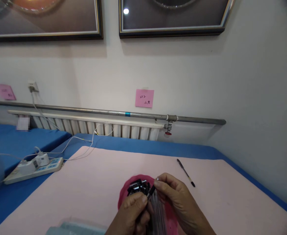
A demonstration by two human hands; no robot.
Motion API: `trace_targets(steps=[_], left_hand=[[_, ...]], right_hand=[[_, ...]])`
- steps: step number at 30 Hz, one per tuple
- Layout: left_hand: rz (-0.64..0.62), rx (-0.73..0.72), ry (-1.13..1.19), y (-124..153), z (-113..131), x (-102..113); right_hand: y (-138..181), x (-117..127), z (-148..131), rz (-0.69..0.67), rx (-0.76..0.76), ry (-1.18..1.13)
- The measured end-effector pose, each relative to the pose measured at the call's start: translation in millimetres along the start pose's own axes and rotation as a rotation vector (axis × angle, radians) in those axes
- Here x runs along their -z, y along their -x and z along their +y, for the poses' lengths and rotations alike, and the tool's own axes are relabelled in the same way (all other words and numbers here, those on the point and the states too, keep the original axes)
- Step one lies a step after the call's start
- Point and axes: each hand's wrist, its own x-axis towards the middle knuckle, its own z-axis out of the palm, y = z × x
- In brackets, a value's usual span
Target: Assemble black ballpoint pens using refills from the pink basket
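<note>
Over a pink basket (122,188), both my hands are closed on one dark pen (151,192). My left hand (133,209) grips its lower part between thumb and fingers. The thumb and fingertips of my right hand (174,195) pinch its black upper end. Beneath them in the basket lie several black pen caps (136,186) with shiny clips, and a bundle of clear pen barrels (160,212). My hands hide much of the basket. A complete-looking pen (186,173) with a black cap lies on the pink table cover, to the right of my right hand.
Pink sheeting (97,182) covers the blue table (143,143). At left stands a power strip (36,171) with white chargers and trailing cables. A folded pale-green cloth (76,228) lies at the front edge. Behind the table are a radiator (119,129) and a pipe (194,120).
</note>
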Motion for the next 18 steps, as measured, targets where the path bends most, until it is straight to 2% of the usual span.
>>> trace_targets(steps=[5, 8, 11, 14, 18], left_hand=[[0.082, -0.094, -0.033, -3.5, -6.4, -2.8], [0.075, -0.087, -0.032, -3.5, -9.0, -4.3], [0.078, -0.165, -0.063, -3.6, -11.9, -4.3], [0.141, -0.316, -0.216, -3.0, -13.8, -3.3], [0.263, -0.511, -0.554, 0.2, -13.0, -3.4]], right_hand=[[1.8, -1.1, -0.1, 0.024, 0.020, 0.026], [2.3, -0.7, -1.7, -0.033, 0.039, 0.026], [2.9, 0.1, -2.9, -0.065, 0.052, 0.020], [3.4, -0.1, -1.3, -0.060, 0.057, -0.017], [3.1, -0.3, 4.0, -0.038, 0.073, -0.068]])
